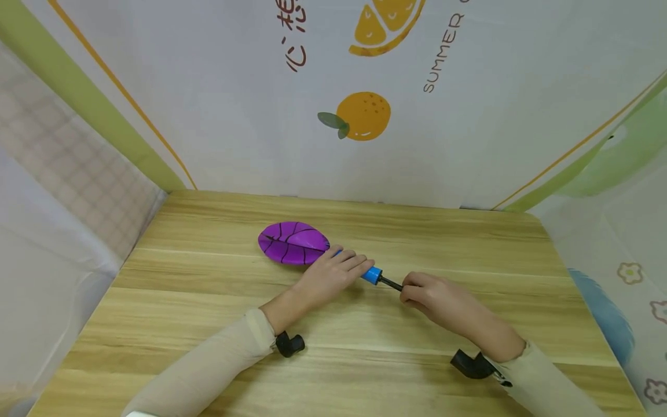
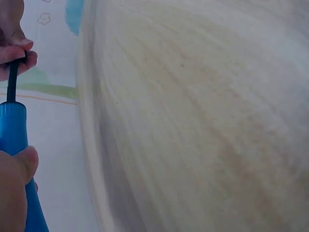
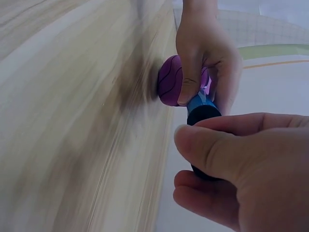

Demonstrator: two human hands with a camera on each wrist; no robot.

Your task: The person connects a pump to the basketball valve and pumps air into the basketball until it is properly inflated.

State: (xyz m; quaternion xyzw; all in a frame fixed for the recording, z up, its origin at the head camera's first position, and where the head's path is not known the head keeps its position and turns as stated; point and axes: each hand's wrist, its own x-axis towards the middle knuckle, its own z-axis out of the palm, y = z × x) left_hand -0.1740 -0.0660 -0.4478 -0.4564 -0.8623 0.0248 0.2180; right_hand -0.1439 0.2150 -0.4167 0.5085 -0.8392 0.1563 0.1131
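Currently gripping a bright blue pump (image 1: pixel 372 275) with the left hand (image 1: pixel 333 271), next to a glossy purple oval ball (image 1: pixel 293 243) crossed by thin black lines. Pinching the end of a slim black rod (image 1: pixel 391 282) with the right hand (image 1: pixel 443 301), near the middle of the wooden table (image 1: pixel 333 370). Pointing the rod toward 4 o'clock, running the long axis back toward 10 o'clock, ball end.

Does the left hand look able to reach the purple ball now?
Probably yes: the left hand grips the blue pump close to the purple ball, and nothing visible blocks the way, though it may have to loosen its grip.
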